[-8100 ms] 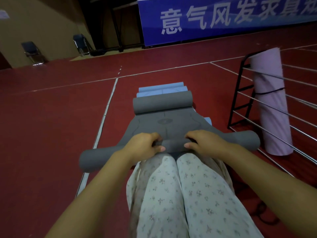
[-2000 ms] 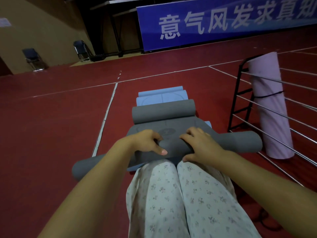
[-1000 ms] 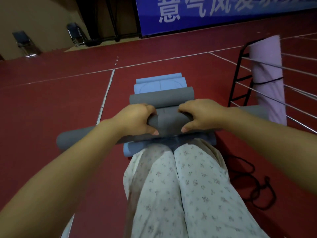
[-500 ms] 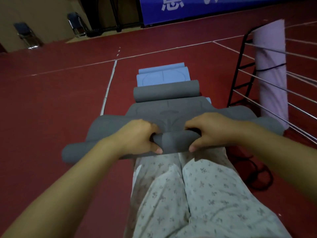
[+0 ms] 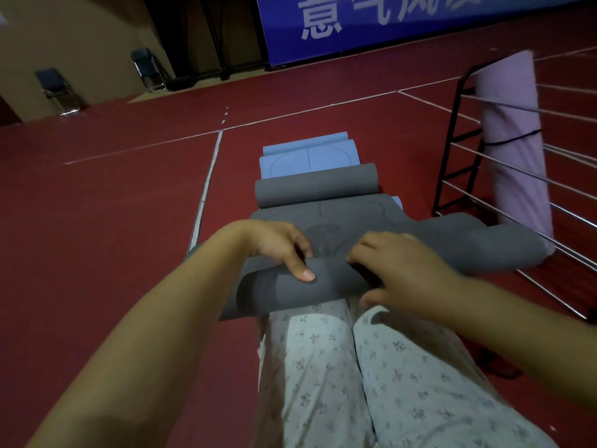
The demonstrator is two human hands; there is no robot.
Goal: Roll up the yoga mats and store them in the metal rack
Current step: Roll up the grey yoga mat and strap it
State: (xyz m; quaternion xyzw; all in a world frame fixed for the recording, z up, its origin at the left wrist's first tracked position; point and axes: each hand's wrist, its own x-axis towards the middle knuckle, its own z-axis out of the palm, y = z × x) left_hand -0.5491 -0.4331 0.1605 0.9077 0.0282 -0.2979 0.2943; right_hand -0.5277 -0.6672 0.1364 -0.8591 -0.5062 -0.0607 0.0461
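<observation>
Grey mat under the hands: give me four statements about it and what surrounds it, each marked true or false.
1. Both hands, left hand and right hand, are on the grey mat. True.
2. The pink mat lies flat on the floor. False: it stands rolled in the metal rack.
3. A blue mat lies beyond the grey one. True.
4. The grey mat is fully rolled. False: a flat stretch remains between its rolled ends.
</observation>
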